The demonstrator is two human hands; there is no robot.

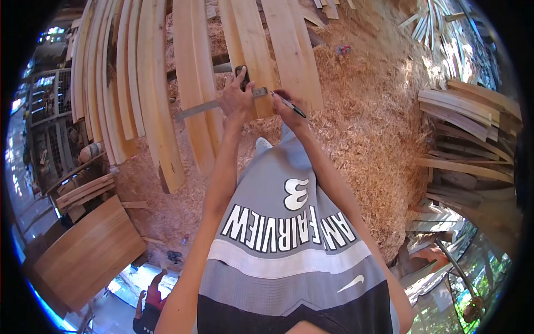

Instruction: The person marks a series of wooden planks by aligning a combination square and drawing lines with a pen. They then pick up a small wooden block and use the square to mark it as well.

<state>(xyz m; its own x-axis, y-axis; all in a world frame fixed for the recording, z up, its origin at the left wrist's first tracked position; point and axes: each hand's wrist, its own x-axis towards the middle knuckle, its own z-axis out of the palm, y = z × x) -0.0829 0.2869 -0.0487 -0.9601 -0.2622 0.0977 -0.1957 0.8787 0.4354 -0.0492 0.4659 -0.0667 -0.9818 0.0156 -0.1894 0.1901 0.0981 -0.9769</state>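
My left hand point(236, 99) presses a metal square point(201, 109) with a dark stock point(242, 77) down on a wooden board point(253, 42). Its blade reaches left across the neighbouring board point(192, 72), and its short end shows right of my fingers. In my right hand point(288, 109) is a dark pen point(295, 107), its tip close to the square's right end near the board's edge. The fingers of my right hand are closed round the pen.
Long boards point(150, 72) lie side by side at the upper left. Wood shavings point(361, 139) cover the ground. Stacked curved planks point(467, 114) are at the right, a wooden panel point(89, 253) at the lower left. Another person point(151, 303) is at the bottom left.
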